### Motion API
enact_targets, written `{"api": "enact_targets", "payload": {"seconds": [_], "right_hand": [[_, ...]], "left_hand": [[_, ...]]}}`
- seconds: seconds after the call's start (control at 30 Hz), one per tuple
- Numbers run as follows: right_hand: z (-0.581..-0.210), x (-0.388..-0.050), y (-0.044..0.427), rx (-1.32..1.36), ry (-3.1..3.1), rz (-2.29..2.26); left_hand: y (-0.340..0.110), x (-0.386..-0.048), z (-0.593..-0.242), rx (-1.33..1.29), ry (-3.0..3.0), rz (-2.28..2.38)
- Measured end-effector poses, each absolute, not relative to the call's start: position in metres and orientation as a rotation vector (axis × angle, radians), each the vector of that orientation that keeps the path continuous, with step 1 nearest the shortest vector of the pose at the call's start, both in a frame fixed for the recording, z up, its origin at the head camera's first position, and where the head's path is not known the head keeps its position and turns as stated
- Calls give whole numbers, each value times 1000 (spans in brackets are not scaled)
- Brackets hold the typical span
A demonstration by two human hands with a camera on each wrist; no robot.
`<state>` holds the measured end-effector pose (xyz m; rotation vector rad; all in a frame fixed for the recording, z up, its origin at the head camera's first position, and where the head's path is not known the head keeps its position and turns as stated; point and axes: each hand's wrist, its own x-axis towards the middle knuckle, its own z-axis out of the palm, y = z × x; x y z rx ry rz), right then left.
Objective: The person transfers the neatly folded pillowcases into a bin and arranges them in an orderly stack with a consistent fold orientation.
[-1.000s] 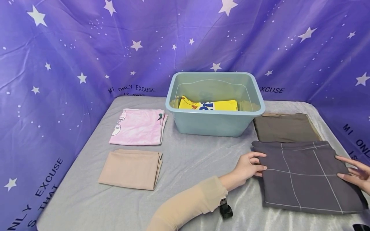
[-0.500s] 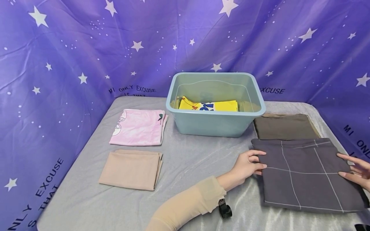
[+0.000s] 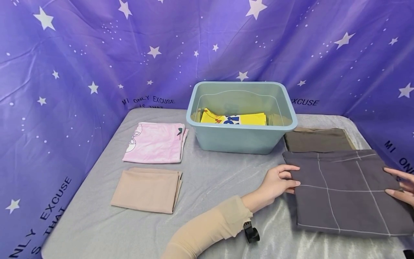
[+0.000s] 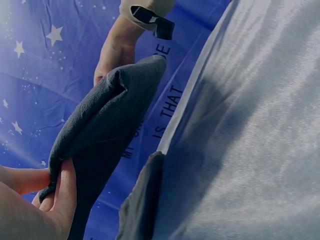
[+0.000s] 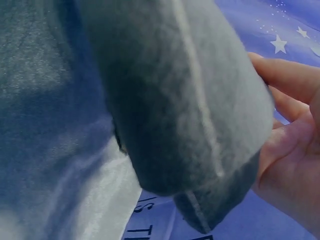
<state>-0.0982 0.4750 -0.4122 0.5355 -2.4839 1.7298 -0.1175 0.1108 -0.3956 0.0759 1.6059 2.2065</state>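
A folded dark grey cloth (image 3: 346,205) with thin white grid lines is held up off the grey velvety surface at the right of the head view. My left hand (image 3: 275,184) pinches its left edge between thumb and fingers. At the opposite edge my right hand (image 3: 402,185), partly cut off by the frame, grips the cloth. The left wrist view shows the cloth's thick folded layers (image 4: 105,110) hanging between both hands. In the right wrist view, the fingers (image 5: 290,77) lie against the cloth's side and some fingertips are hidden behind it.
Behind stands a blue-green bin (image 3: 237,138) with a folded yellow cloth (image 3: 250,118) inside. A folded brown cloth (image 3: 318,139) lies right of it. To the left lie a folded pink cloth (image 3: 155,142) and a folded beige cloth (image 3: 147,190). A purple star-printed curtain (image 3: 174,46) surrounds the surface.
Both hands have lifted the dark grey cloth slightly and shifted it a little to the right, and its far edge now covers more of the brown cloth. The other things have stayed put.
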Motion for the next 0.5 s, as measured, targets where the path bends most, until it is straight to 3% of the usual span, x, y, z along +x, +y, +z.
{"api": "enact_targets", "payload": {"seconds": [0.07,0.2,0.5], "right_hand": [[-411,-100,479,544,-2531,1717],[-411,-105,486,627,-2375,2127],[-401,-108,483,537,-2587,1750]], "left_hand": [[110,-117,-393,87,1607,2207],[108,-117,-387,103,1609,2213],[105,-118,-378,137,1610,2216]]}}
